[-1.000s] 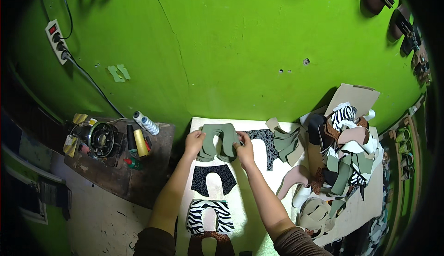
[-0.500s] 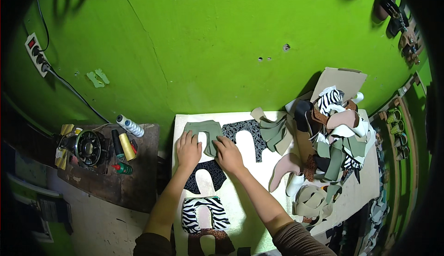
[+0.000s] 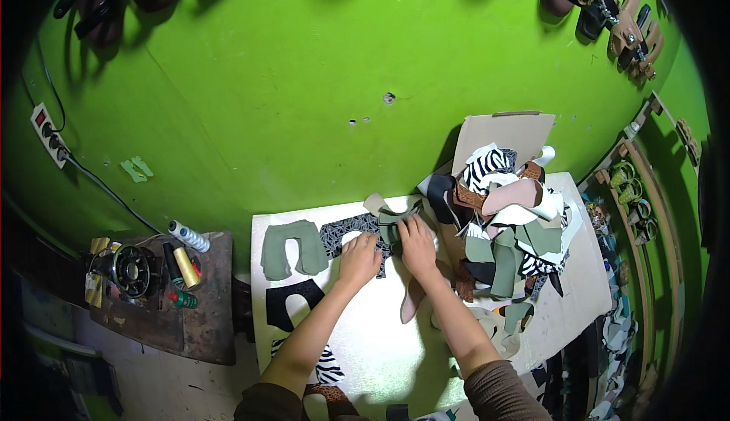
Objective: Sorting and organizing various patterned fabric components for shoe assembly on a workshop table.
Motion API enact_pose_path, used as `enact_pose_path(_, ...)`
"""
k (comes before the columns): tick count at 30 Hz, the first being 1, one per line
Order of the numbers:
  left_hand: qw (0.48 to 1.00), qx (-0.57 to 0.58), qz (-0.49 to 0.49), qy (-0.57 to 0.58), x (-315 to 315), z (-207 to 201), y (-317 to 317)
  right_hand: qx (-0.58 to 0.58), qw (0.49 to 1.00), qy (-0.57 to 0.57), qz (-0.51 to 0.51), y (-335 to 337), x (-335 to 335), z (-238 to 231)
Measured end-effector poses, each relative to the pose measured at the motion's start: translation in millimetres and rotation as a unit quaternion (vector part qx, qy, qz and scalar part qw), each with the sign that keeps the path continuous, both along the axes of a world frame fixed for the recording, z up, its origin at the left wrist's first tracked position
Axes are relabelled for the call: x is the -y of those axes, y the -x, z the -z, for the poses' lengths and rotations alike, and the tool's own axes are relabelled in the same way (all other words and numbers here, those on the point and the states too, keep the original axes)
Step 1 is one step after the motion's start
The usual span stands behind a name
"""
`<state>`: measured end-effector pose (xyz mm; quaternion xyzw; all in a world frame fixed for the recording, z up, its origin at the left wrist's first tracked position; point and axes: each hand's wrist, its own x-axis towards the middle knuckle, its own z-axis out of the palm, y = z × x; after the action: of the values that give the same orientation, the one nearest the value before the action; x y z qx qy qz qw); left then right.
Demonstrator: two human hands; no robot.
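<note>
My right hand [image 3: 417,246] has its fingers closed over a fanned stack of olive-green cut pieces [image 3: 390,216] at the far side of the white worktable [image 3: 357,360]. Beside it, my left hand [image 3: 360,261] lies with bent, slightly parted fingers at the black-and-grey patterned U-shaped piece [image 3: 334,237]; nothing shows in its grasp. A neat green U-shaped stack [image 3: 275,255] lies to the left. Nearer to me are a dark U-shaped piece [image 3: 277,311], a zebra-striped one [image 3: 329,368] and a brown spotted one [image 3: 338,404], partly hidden by my left arm.
A heap of mixed scraps [image 3: 509,223] stands before an upright cardboard flap [image 3: 494,143] on the right. More beige scraps [image 3: 494,330] lie nearer. At left, a wooden table [image 3: 137,318] holds a machine with a handwheel [image 3: 131,272], thread cones [image 3: 186,267] and a bottle [image 3: 182,299]. Sandals [image 3: 627,33] hang on the wall.
Both hands have left the green U-shaped stack and moved right, to the patterned piece and the fanned green pieces. The head view has turned rightward.
</note>
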<state>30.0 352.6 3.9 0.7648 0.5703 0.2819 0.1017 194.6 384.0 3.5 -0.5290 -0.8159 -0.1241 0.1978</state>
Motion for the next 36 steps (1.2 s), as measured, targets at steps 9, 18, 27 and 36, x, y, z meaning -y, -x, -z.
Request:
enact_pose_path(9, 0.998, 0.046, -0.020, 0.026, -33, 18, -48, 0.002, 0.975, 0.200, 0.092, -24, -56, 17)
enact_pose_path(18, 0.998, 0.046, -0.024, -0.041, 62, -54, -71, -0.163, 0.983, 0.079, 0.011, -38, 80, -57)
enact_pose_path(27, 0.971, 0.193, 0.023, 0.142, 137, -43, -98, -0.200, 0.901, 0.376, -0.085, -112, 141, -77)
enact_pose_path(36, 0.969, 0.118, 0.072, 0.203, 190, -55, -125, -0.306, 0.754, 0.503, -0.291, -177, 152, -84)
